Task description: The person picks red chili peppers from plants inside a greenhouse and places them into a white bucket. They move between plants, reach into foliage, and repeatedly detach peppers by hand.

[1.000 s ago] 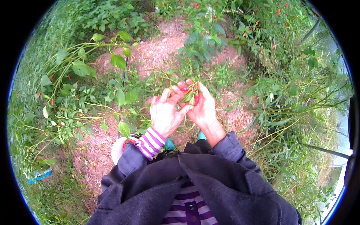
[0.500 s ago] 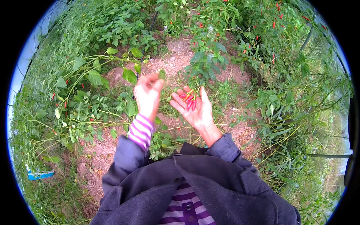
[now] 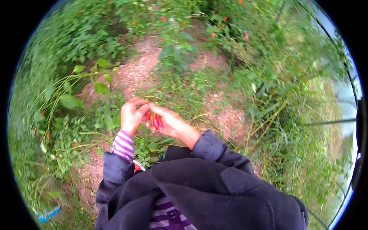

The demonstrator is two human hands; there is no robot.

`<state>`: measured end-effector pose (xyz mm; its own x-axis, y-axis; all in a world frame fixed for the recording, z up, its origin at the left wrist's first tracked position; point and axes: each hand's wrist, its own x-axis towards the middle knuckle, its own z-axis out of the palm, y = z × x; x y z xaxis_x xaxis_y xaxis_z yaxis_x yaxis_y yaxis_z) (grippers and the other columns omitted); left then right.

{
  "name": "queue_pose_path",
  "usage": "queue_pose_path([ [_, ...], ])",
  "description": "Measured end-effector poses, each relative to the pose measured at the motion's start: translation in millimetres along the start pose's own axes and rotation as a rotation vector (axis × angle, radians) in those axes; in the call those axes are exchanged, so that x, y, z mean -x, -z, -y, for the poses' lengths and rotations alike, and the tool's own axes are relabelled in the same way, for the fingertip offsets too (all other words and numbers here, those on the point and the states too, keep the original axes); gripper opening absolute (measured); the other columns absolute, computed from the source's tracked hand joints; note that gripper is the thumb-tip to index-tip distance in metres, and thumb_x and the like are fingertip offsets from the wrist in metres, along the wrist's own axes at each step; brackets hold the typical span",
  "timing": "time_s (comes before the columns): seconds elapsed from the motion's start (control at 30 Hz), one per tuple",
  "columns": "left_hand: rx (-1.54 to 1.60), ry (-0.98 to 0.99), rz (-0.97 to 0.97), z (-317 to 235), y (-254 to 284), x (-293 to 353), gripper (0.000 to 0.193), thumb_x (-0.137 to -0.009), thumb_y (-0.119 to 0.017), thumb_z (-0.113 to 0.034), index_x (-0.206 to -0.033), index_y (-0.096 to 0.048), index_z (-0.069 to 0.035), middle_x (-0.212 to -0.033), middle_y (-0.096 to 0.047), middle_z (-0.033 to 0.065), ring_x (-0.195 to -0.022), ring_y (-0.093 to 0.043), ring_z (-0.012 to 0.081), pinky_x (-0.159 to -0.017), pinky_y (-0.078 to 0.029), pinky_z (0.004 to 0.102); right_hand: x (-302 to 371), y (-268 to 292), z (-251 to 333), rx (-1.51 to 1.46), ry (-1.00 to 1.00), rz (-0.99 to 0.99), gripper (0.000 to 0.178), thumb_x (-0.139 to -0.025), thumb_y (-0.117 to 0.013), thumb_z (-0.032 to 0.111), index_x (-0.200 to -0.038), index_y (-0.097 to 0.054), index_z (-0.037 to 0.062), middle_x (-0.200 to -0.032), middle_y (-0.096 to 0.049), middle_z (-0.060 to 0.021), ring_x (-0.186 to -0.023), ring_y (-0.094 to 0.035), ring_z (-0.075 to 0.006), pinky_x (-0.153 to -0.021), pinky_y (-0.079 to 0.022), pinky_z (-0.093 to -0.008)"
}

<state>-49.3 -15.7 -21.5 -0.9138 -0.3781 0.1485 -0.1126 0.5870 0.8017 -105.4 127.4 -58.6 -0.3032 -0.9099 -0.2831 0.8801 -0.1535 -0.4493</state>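
Observation:
Several small red chili peppers (image 3: 157, 122) lie in the cupped palm of my right hand (image 3: 174, 123), whose fingers curl round them. My left hand (image 3: 131, 116) has its fingers bent and pressed together against the right fingertips, at the edge of the peppers. What the left fingers pinch, if anything, is hidden and blurred. Both hands are over low green growth in front of my body. Below my left wrist, partly covered by my dark jacket (image 3: 214, 191), shows a pale-rimmed container (image 3: 142, 167) with something red in it.
Leafy pepper plants with red fruit surround me; a leafy branch (image 3: 71, 101) leans in from the left. Bare reddish soil (image 3: 140, 63) lies ahead. A blue object (image 3: 49, 214) is on the ground at lower left. A dark bar (image 3: 331, 122) crosses the right side.
My left hand has moved down to meet the right hand, and the leaf it held no longer shows. The right hand has curled from flat to cupped. The whole view has shifted and blurred.

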Motion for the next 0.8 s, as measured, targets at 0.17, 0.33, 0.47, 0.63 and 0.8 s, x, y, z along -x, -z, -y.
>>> queue_pose_path([
  [0.17,0.373,0.286,0.144,17,-25,19,0.015,-0.083,-0.063,-0.013,-0.075,-0.063,0.000,-0.060,-0.056,-0.0004,-0.057,-0.050,0.0060,-0.049,-0.039,0.0236,22,11,-6,0.148,-0.110,-0.018,0.027,-0.094,-0.051,0.032,-0.084,-0.053,0.0062,-0.067,-0.044,0.0038,-0.047,-0.035,-0.0022,-0.034,-0.024,-0.0172],
  [0.33,0.146,0.268,0.042,78,-23,56,0.014,-0.081,-0.063,-0.012,-0.076,-0.064,0.000,-0.063,-0.059,0.0025,-0.056,-0.051,0.0076,-0.051,-0.041,0.0241,45,42,-12,0.163,-0.149,-0.184,0.021,-0.094,-0.051,0.024,-0.085,-0.052,0.0059,-0.064,-0.042,0.0050,-0.044,-0.032,-0.0015,-0.033,-0.021,-0.0166],
  [0.47,0.026,0.310,0.058,141,-12,112,0.015,-0.076,-0.064,-0.013,-0.084,-0.067,0.000,-0.075,-0.066,0.0115,-0.068,-0.062,0.0207,-0.064,-0.049,0.0323,49,94,-23,0.234,-0.180,-0.360,0.014,-0.092,-0.054,0.022,-0.088,-0.055,0.0089,-0.068,-0.048,0.0047,-0.049,-0.037,-0.0012,-0.036,-0.024,-0.0153],
  [0.63,-0.221,0.449,0.389,135,2,170,0.032,-0.078,-0.063,-0.025,-0.100,-0.065,-0.003,-0.100,-0.065,0.0167,-0.093,-0.062,0.0321,-0.083,-0.048,0.0389,66,161,-36,0.455,-0.275,-0.741,0.015,-0.089,-0.056,0.024,-0.087,-0.058,0.0091,-0.069,-0.055,-0.0007,-0.060,-0.054,-0.0113,-0.045,-0.040,-0.0225],
  [0.8,-0.102,0.558,0.202,141,6,242,0.024,-0.075,-0.062,-0.025,-0.094,-0.067,-0.011,-0.085,-0.067,0.0131,-0.082,-0.064,0.0296,-0.073,-0.050,0.0408,20,151,-57,0.617,-0.445,-0.713,0.015,-0.091,-0.049,0.018,-0.097,-0.055,0.0062,-0.080,-0.059,-0.0049,-0.068,-0.062,-0.0200,-0.055,-0.057,-0.0382],
])
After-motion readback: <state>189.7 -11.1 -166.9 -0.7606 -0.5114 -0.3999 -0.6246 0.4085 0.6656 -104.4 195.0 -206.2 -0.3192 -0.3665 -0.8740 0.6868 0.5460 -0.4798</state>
